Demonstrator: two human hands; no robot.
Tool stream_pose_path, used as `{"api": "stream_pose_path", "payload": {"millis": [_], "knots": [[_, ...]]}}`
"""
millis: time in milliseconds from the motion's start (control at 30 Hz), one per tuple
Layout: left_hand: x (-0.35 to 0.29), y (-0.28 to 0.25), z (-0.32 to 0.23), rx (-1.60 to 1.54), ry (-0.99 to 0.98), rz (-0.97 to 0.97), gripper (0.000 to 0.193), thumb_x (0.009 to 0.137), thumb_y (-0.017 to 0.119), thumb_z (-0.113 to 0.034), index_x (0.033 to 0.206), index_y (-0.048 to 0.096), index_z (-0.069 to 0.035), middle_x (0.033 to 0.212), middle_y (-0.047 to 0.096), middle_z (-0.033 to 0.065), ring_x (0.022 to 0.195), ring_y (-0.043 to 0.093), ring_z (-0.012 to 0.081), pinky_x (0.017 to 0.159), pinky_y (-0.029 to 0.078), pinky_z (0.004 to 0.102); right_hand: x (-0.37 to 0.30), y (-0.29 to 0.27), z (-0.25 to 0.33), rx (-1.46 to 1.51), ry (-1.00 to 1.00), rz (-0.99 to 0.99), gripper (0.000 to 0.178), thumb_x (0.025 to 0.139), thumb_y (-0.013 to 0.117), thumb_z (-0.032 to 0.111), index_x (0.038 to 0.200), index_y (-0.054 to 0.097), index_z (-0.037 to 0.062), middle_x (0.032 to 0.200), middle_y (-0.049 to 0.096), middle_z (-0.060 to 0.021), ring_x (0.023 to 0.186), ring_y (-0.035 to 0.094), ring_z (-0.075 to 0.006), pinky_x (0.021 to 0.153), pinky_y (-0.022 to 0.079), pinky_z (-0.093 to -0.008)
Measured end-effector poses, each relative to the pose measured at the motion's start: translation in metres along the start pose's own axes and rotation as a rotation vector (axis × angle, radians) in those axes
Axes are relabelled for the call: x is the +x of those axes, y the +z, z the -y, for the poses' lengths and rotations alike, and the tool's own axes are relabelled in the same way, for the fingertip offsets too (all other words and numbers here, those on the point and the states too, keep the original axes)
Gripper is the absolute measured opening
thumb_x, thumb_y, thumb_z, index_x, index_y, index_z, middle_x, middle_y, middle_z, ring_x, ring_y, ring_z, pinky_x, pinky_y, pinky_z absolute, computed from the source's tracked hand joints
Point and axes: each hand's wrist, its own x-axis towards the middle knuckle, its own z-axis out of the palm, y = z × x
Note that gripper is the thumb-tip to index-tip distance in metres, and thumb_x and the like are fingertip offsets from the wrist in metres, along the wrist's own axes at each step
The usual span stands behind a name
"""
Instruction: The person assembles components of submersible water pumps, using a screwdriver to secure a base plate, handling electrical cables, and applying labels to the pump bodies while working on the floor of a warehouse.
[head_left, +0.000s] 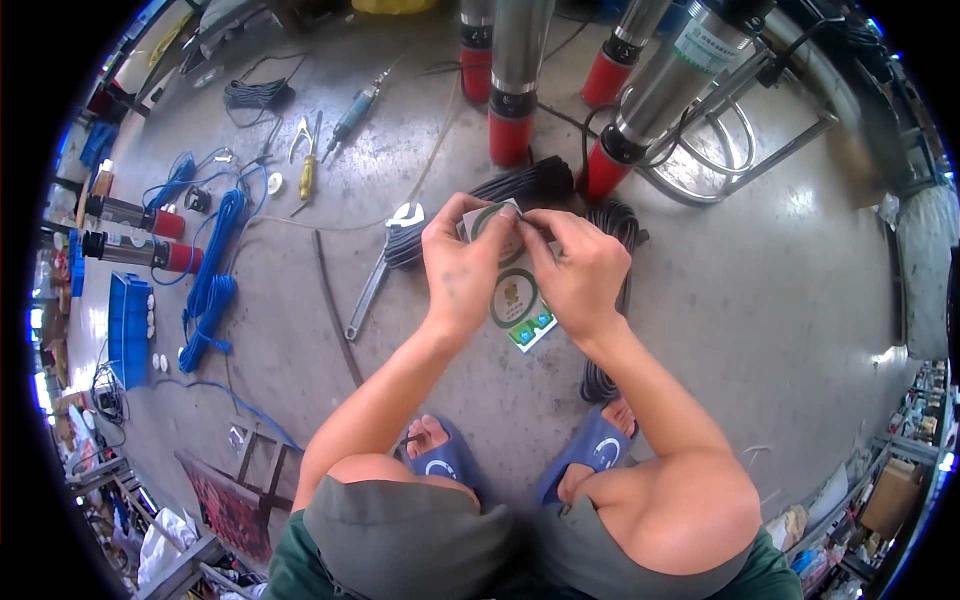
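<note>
Above the floor between my knees, both hands are closed on a narrow sticker sheet (514, 297) with round green-ringed designs and a green-and-blue lower end. My left hand (460, 262) pinches its upper left part, the thumb lying across the front. At the upper right edge, the fingertips of my right hand (577, 265) are pressed together on the sheet. The sheet hangs tilted, its lower end free. Behind my hands lies a coil of black cable (530, 185), with an adjustable wrench (378, 280) to the left.
Steel pump cylinders with red ends (511, 125) stand at the back, near a metal tube frame (735, 150). Leftward lie pliers (300, 138), a screwdriver (307, 178), a soldering iron (352, 115), blue cable (212, 290) and a blue bin (130, 330). More black cable (598, 375) lies near my right foot.
</note>
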Motion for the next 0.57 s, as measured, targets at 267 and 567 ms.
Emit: {"api": "stream_pose_path", "payload": {"millis": [267,567], "knots": [[0.005,0.014,0.018,-0.185,-0.171,0.107,0.039,0.109,0.054,-0.037,0.136,0.048,-0.009,0.110,0.059,0.0052,0.094,0.054,0.0123,0.080,0.047,0.0262,-0.004,0.019,-0.011,0.009,-0.047,0.130,0.017,0.081,0.070,0.001,0.098,0.071,-0.0002,0.112,0.065,-0.0102,0.102,0.063,-0.0258,0.066,0.055,-0.0342],[0.078,-0.004,0.043,0.156,-0.115,-0.060,0.084,0.083,0.082,-0.054,0.133,0.049,0.005,0.118,0.063,0.0229,0.107,0.061,0.0274,0.097,0.049,0.0386,0.024,-0.014,-0.056,0.498,0.418,0.090,0.008,0.093,0.071,0.006,0.101,0.069,0.0042,0.106,0.071,-0.0088,0.085,0.071,-0.0256,0.077,0.058,-0.0358]]}}
